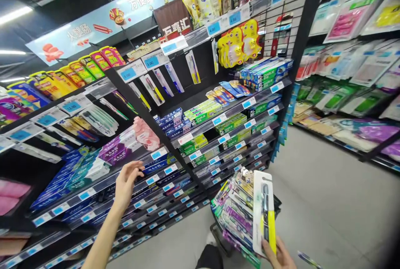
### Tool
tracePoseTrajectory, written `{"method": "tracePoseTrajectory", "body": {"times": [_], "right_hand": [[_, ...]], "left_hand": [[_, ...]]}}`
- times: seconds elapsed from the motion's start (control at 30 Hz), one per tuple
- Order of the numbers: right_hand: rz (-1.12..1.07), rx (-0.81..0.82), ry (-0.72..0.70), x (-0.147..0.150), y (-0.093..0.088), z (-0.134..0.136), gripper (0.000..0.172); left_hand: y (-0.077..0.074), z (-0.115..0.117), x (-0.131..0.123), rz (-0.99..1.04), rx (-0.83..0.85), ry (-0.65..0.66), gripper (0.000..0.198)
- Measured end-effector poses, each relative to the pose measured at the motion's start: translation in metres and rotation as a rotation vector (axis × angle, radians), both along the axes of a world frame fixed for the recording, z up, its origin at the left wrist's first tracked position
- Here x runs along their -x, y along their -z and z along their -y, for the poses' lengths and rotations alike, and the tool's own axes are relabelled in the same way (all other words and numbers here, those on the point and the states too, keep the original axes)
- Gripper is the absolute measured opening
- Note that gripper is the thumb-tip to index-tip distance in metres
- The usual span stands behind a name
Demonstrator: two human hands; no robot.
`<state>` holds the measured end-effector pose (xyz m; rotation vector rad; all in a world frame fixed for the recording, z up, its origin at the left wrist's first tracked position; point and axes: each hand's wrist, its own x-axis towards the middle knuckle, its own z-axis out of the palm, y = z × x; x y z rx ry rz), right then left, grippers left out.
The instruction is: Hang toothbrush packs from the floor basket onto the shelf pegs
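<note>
My right hand [279,255] grips the lower end of a packaged toothbrush [264,214], with the thumb on its front. The pack is white and yellow with a dark brush inside, held upright. Behind and left of it is a heaped pile of packaged toothbrushes [234,214], low near the floor; what bears the pile is mostly hidden. My left hand [127,179] is raised by the shelf edge, fingers loosely bent and apart, with nothing visible in them. Close above it are a pink cloth-like item [146,133] and purple-and-white toothpaste boxes [116,146].
More packaged toothbrushes [153,89] hang from hooks under price labels. Green toothpaste boxes [203,111] fill the shelves at centre. Yellow duck-shaped packs [240,43] hang higher up. One pack [308,259] lies on the grey floor [328,194]. Another rack with bagged goods [346,98] stands right.
</note>
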<state>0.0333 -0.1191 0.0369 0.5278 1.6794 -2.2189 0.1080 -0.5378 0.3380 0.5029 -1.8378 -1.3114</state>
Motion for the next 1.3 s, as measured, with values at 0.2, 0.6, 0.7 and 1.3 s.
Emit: {"method": "tracePoseTrajectory", "body": {"times": [0.2, 0.6, 0.7, 1.3], "right_hand": [[-0.167, 0.002, -0.098, 0.061, -0.045, 0.043, 0.096], [-0.903, 0.246, -0.514, 0.181, -0.295, 0.231, 0.066], [-0.9, 0.393, -0.585, 0.185, -0.312, 0.263, 0.067], [-0.844, 0.395, -0.611, 0.183, -0.343, 0.33, 0.071]], "left_hand": [[-0.011, 0.01, 0.02, 0.156, 0.287, 0.268, 0.024], [0.068, 0.05, 0.054, 0.283, 0.692, 0.253, 0.026], [0.08, 0.05, 0.067, 0.303, 0.59, 0.215, 0.028], [0.077, 0.034, 0.076, 0.191, 0.851, 0.25, 0.039]]}}
